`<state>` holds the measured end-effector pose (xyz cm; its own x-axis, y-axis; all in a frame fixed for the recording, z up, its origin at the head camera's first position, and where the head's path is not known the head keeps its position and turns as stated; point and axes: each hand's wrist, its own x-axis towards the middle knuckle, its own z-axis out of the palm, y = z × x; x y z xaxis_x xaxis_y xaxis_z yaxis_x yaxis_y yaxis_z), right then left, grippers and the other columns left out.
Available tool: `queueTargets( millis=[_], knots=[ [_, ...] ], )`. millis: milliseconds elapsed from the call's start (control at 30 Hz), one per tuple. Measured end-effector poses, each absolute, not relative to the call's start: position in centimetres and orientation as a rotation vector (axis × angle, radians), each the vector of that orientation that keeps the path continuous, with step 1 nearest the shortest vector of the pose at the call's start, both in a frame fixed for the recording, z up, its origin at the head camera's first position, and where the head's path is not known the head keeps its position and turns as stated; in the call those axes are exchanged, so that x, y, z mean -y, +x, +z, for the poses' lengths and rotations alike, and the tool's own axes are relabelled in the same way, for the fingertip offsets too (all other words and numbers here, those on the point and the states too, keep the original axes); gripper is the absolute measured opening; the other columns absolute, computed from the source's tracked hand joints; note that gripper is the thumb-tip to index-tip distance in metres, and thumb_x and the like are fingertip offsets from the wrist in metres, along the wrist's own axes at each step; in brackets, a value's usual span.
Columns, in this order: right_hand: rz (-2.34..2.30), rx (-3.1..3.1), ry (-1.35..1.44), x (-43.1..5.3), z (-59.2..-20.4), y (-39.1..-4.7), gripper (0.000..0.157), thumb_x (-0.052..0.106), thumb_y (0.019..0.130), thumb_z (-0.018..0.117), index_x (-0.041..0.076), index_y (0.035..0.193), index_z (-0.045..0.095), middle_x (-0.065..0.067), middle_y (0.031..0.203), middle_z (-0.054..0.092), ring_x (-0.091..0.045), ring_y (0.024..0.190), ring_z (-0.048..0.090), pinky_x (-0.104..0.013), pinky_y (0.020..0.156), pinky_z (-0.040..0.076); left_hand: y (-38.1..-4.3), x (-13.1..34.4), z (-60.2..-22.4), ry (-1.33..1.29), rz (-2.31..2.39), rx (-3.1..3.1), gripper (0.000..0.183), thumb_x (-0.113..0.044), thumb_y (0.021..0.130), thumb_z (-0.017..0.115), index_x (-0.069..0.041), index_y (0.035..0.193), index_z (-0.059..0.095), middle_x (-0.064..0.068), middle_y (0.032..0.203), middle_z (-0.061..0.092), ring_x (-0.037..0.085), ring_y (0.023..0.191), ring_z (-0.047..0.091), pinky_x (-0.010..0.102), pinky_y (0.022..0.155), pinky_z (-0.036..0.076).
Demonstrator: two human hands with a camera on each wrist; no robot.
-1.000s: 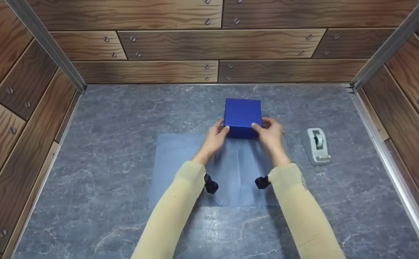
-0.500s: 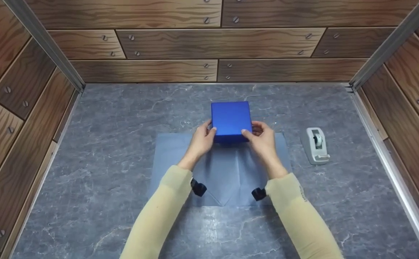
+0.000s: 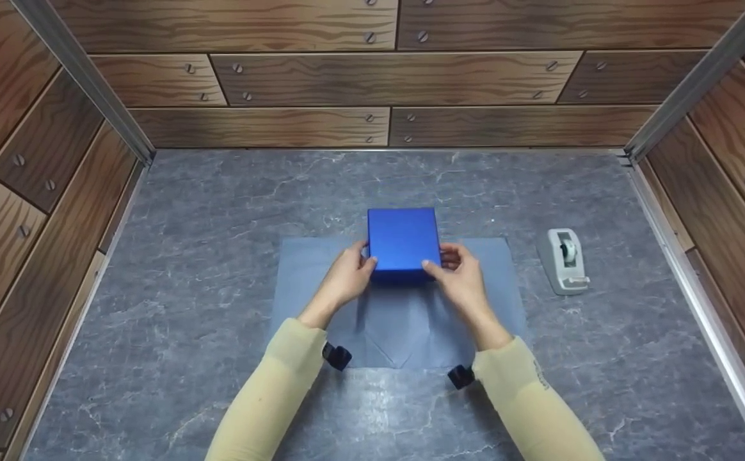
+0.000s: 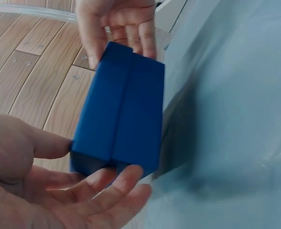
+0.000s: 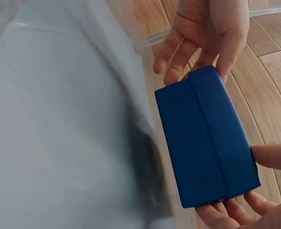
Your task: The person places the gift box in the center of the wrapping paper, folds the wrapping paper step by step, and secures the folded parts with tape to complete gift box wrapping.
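A blue lidded box (image 3: 403, 240) is held between both hands over a light blue sheet (image 3: 398, 333). The left hand (image 3: 347, 275) grips its left side, thumb at the near edge and fingers along the side and underneath. On the opposite side the right hand (image 3: 463, 278) grips it the same way. In the left wrist view a lid seam runs along the box (image 4: 124, 109), with a gap and a shadow between box and sheet. The right wrist view shows the box (image 5: 205, 138) side-on, fingertips under its lower edge.
A grey-white tape dispenser (image 3: 564, 262) stands to the right of the sheet on the marbled grey tabletop (image 3: 174, 307). Wood-patterned panels (image 3: 302, 80) with metal edging enclose the back and both sides. Small black cameras (image 3: 337, 356) sit at the wrists.
Both hands have brought the box toward the person and somewhat left, from the sheet's far edge to over the sheet. The tape dispenser and sheet have stayed in place.
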<state>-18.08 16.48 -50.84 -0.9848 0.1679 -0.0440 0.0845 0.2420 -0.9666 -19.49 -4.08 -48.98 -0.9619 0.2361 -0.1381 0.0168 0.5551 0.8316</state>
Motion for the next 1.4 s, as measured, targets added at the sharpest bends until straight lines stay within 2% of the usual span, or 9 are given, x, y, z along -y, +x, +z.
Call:
queueTargets(
  millis=[367,533,633,833,967,1200,1400],
  knots=[
    [1.875,2.503,-0.277,-16.2,-53.1,-17.0,0.047,0.013,0.077,0.073,-0.003,0.115,0.051,-0.019,0.101,0.055,-0.03,0.093,0.052,-0.039,0.081,0.043,-18.7,4.8,-50.5,0.199,1.258,-2.555,0.047,-0.018,0.094,0.05,0.003,0.134,0.038,0.004,0.074,0.056,0.014,0.059,0.051,0.03,0.057,0.044],
    [1.839,2.559,-0.237,-16.3,-53.4,-17.0,0.049,0.014,0.077,0.072,-0.001,0.118,0.049,-0.018,0.101,0.054,-0.03,0.093,0.052,-0.039,0.081,0.043,-18.7,5.2,-51.2,0.182,1.326,-2.475,0.05,-0.017,0.093,0.051,0.003,0.136,0.034,0.015,0.082,0.062,0.026,0.061,0.059,0.029,0.051,0.047],
    [1.806,2.618,-0.212,-16.6,-53.2,-17.1,0.053,0.017,0.078,0.072,0.0,0.122,0.046,-0.018,0.103,0.053,-0.03,0.095,0.052,-0.04,0.08,0.043,-18.8,5.4,-51.6,0.184,1.343,-2.452,0.052,-0.018,0.093,0.052,0.002,0.137,0.034,0.016,0.087,0.062,0.029,0.067,0.061,0.029,0.051,0.048],
    [1.784,2.708,-0.173,-17.3,-52.4,-18.2,0.056,0.023,0.085,0.064,0.003,0.133,0.04,-0.02,0.115,0.051,-0.032,0.105,0.051,-0.043,0.086,0.043,-19.2,5.5,-51.8,0.162,1.328,-2.536,0.05,-0.025,0.093,0.052,-0.001,0.134,0.04,0.008,0.098,0.062,0.019,0.084,0.059,0.032,0.072,0.048],
    [1.811,2.743,-0.193,-17.6,-52.2,-19.2,0.056,0.019,0.088,0.06,0.003,0.136,0.038,-0.022,0.12,0.05,-0.033,0.109,0.05,-0.042,0.087,0.043,-19.6,5.4,-52.1,0.133,1.341,-2.545,0.048,-0.028,0.094,0.05,-0.004,0.135,0.041,0.01,0.109,0.061,0.019,0.099,0.058,0.035,0.081,0.047],
    [2.007,2.684,-0.245,-17.6,-52.1,-19.7,0.047,0.011,0.088,0.06,0.0,0.131,0.045,-0.021,0.117,0.052,-0.028,0.103,0.055,-0.034,0.076,0.05,-20.0,5.0,-52.3,0.127,1.363,-2.568,0.046,-0.026,0.094,0.05,-0.005,0.134,0.042,0.01,0.108,0.062,0.018,0.095,0.06,0.033,0.079,0.048],
    [2.027,2.668,-0.252,-17.6,-51.9,-19.5,0.046,0.009,0.087,0.061,-0.001,0.129,0.046,-0.02,0.115,0.051,-0.028,0.095,0.058,-0.035,0.073,0.051,-19.8,4.9,-52.0,0.129,1.358,-2.577,0.045,-0.024,0.094,0.051,-0.003,0.133,0.044,0.01,0.106,0.063,0.016,0.093,0.06,0.031,0.076,0.049]
  ],
)
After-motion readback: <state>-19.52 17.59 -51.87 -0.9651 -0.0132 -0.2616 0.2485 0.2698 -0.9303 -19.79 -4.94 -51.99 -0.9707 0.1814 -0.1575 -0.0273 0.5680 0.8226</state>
